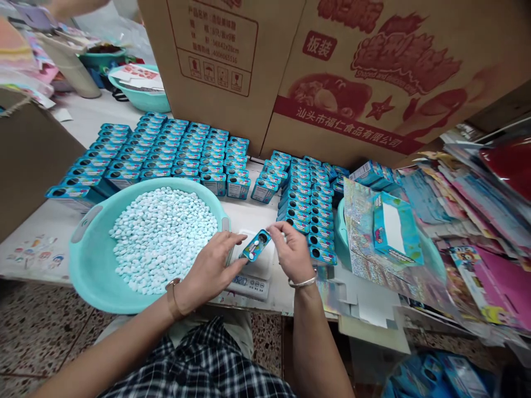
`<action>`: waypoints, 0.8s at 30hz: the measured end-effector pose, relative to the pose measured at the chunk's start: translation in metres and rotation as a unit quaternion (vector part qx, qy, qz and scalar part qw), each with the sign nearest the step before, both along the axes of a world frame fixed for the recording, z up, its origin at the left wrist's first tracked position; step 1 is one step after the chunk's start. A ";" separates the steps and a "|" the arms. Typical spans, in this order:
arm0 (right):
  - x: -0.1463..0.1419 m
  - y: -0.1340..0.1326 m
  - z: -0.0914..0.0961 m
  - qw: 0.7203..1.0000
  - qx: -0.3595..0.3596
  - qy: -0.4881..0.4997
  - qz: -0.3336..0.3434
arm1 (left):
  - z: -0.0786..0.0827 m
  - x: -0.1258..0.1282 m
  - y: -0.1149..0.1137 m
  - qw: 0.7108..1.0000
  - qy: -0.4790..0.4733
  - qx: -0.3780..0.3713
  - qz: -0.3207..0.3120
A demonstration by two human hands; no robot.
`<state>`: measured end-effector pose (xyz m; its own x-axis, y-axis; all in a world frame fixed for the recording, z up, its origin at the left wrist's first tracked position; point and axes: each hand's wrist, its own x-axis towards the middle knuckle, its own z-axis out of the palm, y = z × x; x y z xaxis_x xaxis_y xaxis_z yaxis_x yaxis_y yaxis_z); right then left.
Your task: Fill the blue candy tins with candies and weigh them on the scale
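Both my hands hold one small blue box (256, 245) just above a white digital scale (254, 276) at the table's front edge. My left hand (211, 268) pinches its lower end with fingers curled. My right hand (291, 251) grips its upper end. White tablets show at the box's round holes. A teal basin (89, 260) full of white tablets (161, 235) sits directly left of my left hand.
Rows of the same blue boxes (166, 152) fill the table behind the basin, with more rows (309, 204) right of the scale. A big cardboard carton (332, 72) stands behind them. Another teal basin (427, 249) holds glossy sheets and a box. Printed packaging (477, 221) piles up on the right.
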<state>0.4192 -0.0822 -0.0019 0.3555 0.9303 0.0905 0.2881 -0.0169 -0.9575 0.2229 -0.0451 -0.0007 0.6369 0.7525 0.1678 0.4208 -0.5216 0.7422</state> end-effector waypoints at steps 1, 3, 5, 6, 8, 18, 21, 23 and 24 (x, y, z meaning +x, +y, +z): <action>-0.001 0.000 0.000 0.997 -0.019 -0.077 0.020 | -0.001 0.003 0.000 1.000 0.002 0.000 -0.003; -0.003 0.000 0.000 0.980 -0.055 -0.184 0.043 | -0.003 0.008 0.000 1.000 0.007 -0.001 -0.008; -0.006 0.002 -0.001 0.967 -0.076 -0.240 0.045 | -0.004 0.012 0.000 1.000 0.014 0.000 -0.011; -0.007 0.003 -0.002 0.964 -0.077 -0.252 0.042 | -0.005 0.014 0.000 1.000 0.016 0.001 -0.012; -0.009 0.005 -0.004 0.966 -0.072 -0.248 0.034 | -0.006 0.016 0.000 1.000 0.019 0.003 -0.010; 0.030 -0.015 0.005 0.985 0.049 0.114 -0.120 | 0.008 -0.005 0.013 0.999 -0.007 0.036 0.023; 0.044 -0.034 -0.001 0.949 0.073 0.258 -0.167 | 0.016 -0.015 0.018 0.998 0.006 0.052 0.026; 0.047 -0.047 -0.010 0.934 0.070 0.297 -0.184 | 0.019 -0.019 0.021 0.998 0.018 0.057 0.023; 0.048 -0.053 -0.015 0.929 0.065 0.310 -0.191 | 0.020 -0.021 0.021 0.998 0.024 0.060 0.021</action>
<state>0.4669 -0.1355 -0.0171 0.6791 0.7207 -0.1393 -0.3221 0.1222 -0.9388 0.2023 -0.0240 0.0192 0.6142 0.7556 0.2278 0.4779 -0.5858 0.6545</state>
